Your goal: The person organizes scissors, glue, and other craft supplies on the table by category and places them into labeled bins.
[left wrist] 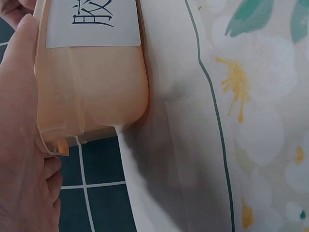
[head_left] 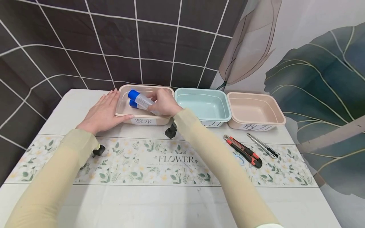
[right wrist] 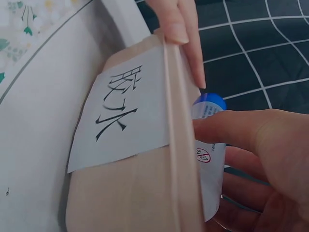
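At the left of the row, a pink plastic bin carries a white paper label with dark handwritten characters. My right hand grips a clear glue bottle with a blue cap, held tilted inside the bin's opening. Beneath it in the bin shows the blue cap of a second bottle, its body mostly hidden. My left hand rests along the bin's left end with fingers straight, the thumb on the front rim. The right wrist view shows the held bottle behind the bin wall, thumb and fingers around it.
Right of the pink bin stand a light blue bin and another pink bin, both labelled. In front lie a red and black utility knife, a slimmer silver and black cutter and a pale blue ring-shaped piece. Dark gridded cloth hangs behind.
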`<state>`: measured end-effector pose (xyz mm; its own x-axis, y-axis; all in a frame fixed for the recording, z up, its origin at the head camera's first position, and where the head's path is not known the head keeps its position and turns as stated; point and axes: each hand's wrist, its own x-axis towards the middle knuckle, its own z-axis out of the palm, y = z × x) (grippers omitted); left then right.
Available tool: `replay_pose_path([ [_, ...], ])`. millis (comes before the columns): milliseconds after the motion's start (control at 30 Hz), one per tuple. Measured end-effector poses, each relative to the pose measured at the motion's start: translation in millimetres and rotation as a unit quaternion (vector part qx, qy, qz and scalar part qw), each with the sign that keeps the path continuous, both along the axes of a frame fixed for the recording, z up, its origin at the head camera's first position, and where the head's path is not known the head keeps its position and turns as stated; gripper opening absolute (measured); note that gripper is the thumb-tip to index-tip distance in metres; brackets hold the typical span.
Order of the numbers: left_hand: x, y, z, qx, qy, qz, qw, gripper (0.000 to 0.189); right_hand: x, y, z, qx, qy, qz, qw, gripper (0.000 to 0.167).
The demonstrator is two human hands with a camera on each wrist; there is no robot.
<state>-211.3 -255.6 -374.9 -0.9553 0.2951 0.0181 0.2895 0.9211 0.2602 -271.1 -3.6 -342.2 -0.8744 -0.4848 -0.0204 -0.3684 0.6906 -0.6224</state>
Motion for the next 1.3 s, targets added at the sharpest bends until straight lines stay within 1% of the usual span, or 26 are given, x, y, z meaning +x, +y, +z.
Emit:
replay_pose_path([
  [133, 0.3, -0.3, 0.4, 0.002, 0.0, 0.0, 1.0, 0.116, -1.0, 0, -4.3, 0.008, -0.009, 0.013, 0.9998, 0.048],
  [267, 0.2, -0.2, -0.1, 0.004, 0.002, -0.002, 1.0, 0.116, -1.4, -1, -8.3, 0.028, -0.003, 0.021, 0.9994, 0.046],
  [367, 0.4, -0.1, -0.8, 0.003, 0.006, -0.003, 1.0, 0.116, -1.6, -3, -9.9, 0.032, 0.01, 0.016, 0.9993, 0.045],
  [467, 0.7, -0.1, -1.2, 0.002, 0.009, -0.002, 1.0, 0.116, -1.1, -3, -8.9, 0.015, 0.023, 0.004, 0.9996, 0.043],
  [600, 0.9, 0.2, 0.1, 0.002, 0.005, 0.0, 1.0, 0.117, 1.2, -3, -2.9, -0.013, 0.04, -0.014, 0.999, 0.039],
  [700, 0.9, 0.8, 1.3, 0.0, -0.001, 0.001, 1.0, 0.116, 3.3, -1, 3.3, -0.019, 0.044, -0.019, 0.9987, 0.039],
  [867, 1.2, 2.0, 2.1, -0.001, -0.006, -0.001, 1.0, 0.116, 6.4, 5, 13.6, -0.037, 0.043, -0.02, 0.9982, 0.041],
  [1000, 1.1, 2.1, 2.2, -0.001, -0.008, 0.0, 1.0, 0.116, 11.3, 10, 23.2, -0.062, 0.037, -0.024, 0.9971, 0.044],
  [1167, 0.9, 1.9, 1.9, 0.0, -0.006, 0.002, 1.0, 0.116, 19.9, 20, 34.1, -0.088, 0.035, -0.02, 0.9953, 0.05],
  [1300, 1.0, 1.9, 1.6, 0.001, -0.002, 0.001, 1.0, 0.116, 26.6, 31, 38.9, -0.109, 0.053, -0.006, 0.9926, 0.049],
])
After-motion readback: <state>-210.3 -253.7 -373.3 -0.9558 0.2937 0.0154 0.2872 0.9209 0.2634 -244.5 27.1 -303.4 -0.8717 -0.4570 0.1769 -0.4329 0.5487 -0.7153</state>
